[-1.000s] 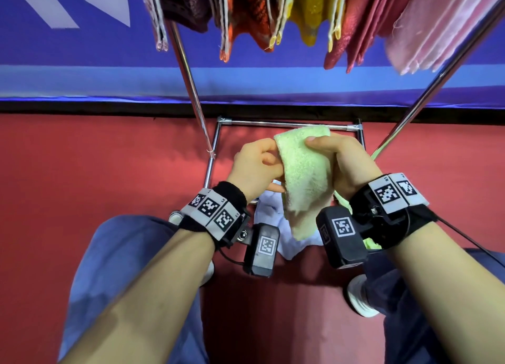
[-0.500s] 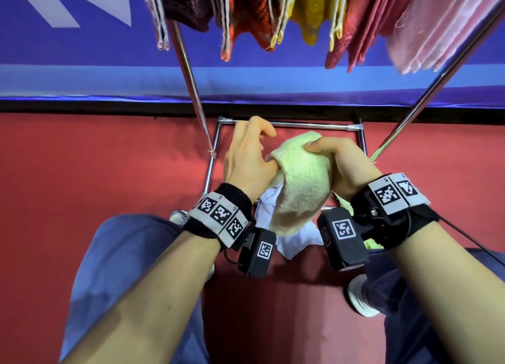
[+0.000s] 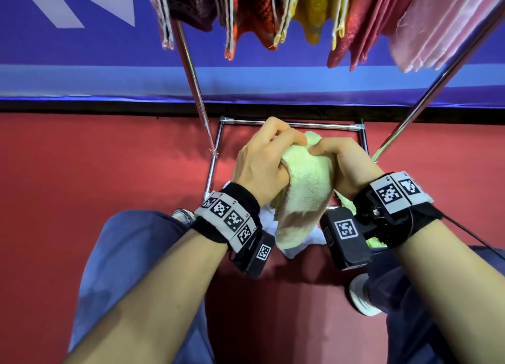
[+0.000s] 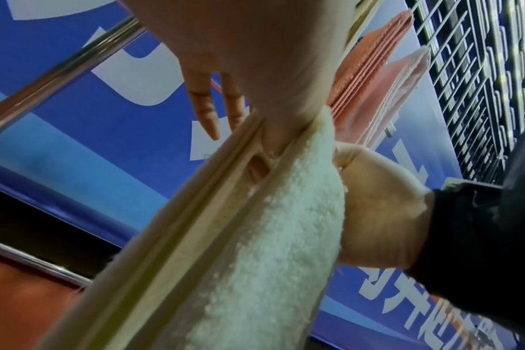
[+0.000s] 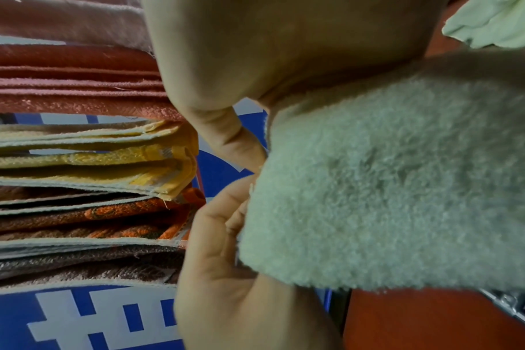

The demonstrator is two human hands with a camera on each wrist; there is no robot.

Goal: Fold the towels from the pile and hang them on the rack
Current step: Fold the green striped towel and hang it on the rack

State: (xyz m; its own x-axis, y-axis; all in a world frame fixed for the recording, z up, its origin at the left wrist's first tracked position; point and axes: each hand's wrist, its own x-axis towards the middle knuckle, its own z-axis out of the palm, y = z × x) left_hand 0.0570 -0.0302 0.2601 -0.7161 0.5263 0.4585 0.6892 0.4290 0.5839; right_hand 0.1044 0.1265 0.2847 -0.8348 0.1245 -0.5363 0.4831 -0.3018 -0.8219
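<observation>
Knees in blue trousers (image 3: 131, 257) sit nearest, on either side of the red floor (image 3: 82, 186). Above them the left hand (image 3: 262, 163) and right hand (image 3: 345, 167) hold a folded pale green towel (image 3: 303, 191) between them, fingers curled onto its top fold. Beneath lies a white towel (image 3: 293, 247). Farther off, the metal rack (image 3: 191, 66) carries folded hanging towels (image 3: 363, 19) overhead.

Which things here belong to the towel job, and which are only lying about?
Job:
- pale green towel, gripped by left hand and right hand
- white towel and green towel on the floor
- rack with hung towels

Lying about:
- blue banner
- red floor
</observation>
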